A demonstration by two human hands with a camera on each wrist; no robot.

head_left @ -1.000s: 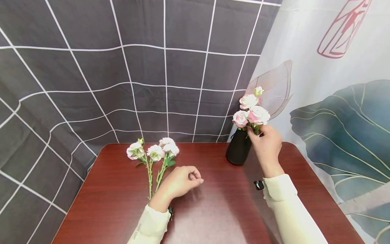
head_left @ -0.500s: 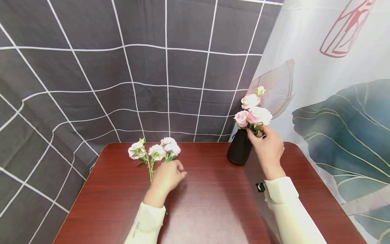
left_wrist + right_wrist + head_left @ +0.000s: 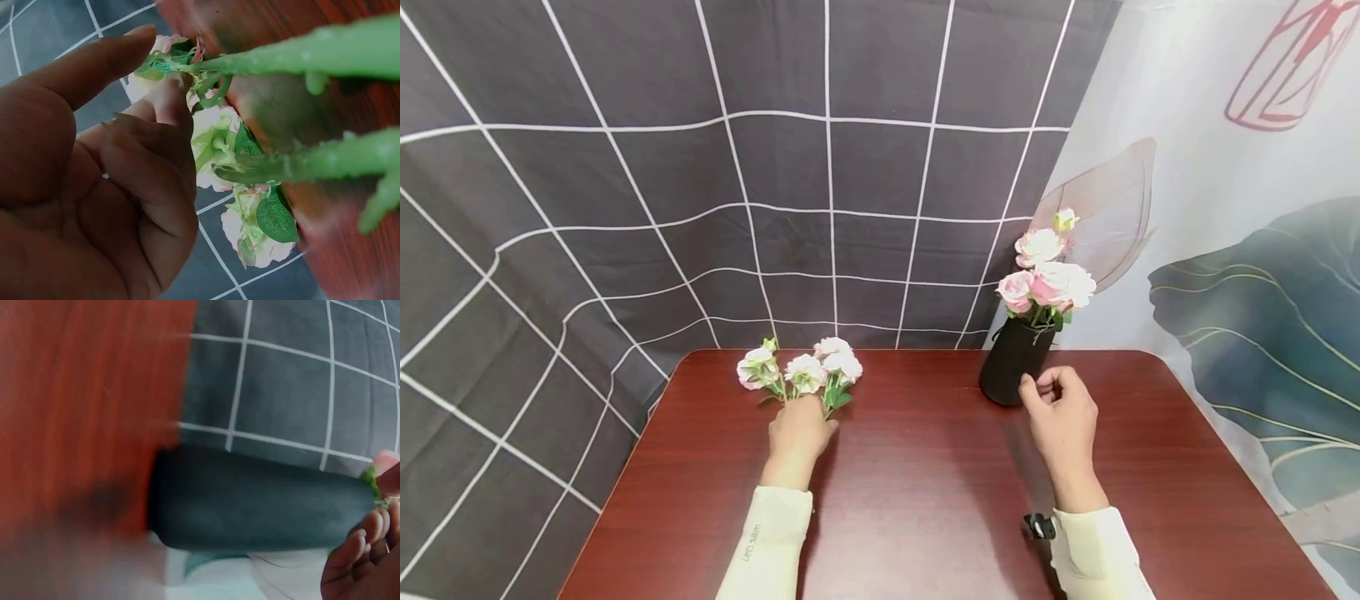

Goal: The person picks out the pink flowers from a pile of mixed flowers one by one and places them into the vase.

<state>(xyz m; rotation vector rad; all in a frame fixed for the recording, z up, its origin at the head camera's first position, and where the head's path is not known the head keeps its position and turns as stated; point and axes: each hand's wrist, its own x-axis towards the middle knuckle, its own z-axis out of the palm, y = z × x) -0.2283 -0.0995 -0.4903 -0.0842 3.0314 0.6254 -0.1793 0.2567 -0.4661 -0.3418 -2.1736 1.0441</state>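
Note:
On the left of the table in the head view lie artificial pink-white roses (image 3: 806, 374) with green stems. My left hand (image 3: 800, 431) is over their stems and covers most of them. In the left wrist view, thumb and index finger stand apart beside a thorny stem (image 3: 269, 61), the other fingers curled; no grip on it shows. A black vase (image 3: 1017, 362) at the back right holds several pink-white roses (image 3: 1060, 285) and a bud. My right hand (image 3: 1063, 423) hovers in front of the vase, fingers loosely bent, holding nothing.
The red-brown wooden table (image 3: 917, 492) has rounded back corners. A dark grey curtain (image 3: 880, 175) with white grid lines hangs right behind it. At the right hangs a pale cloth (image 3: 1217, 192) with leaf prints.
My left hand has moved left and forward onto the rose stems. My right hand has let go of the rose in the vase and drawn back toward me. The view has shifted slightly.

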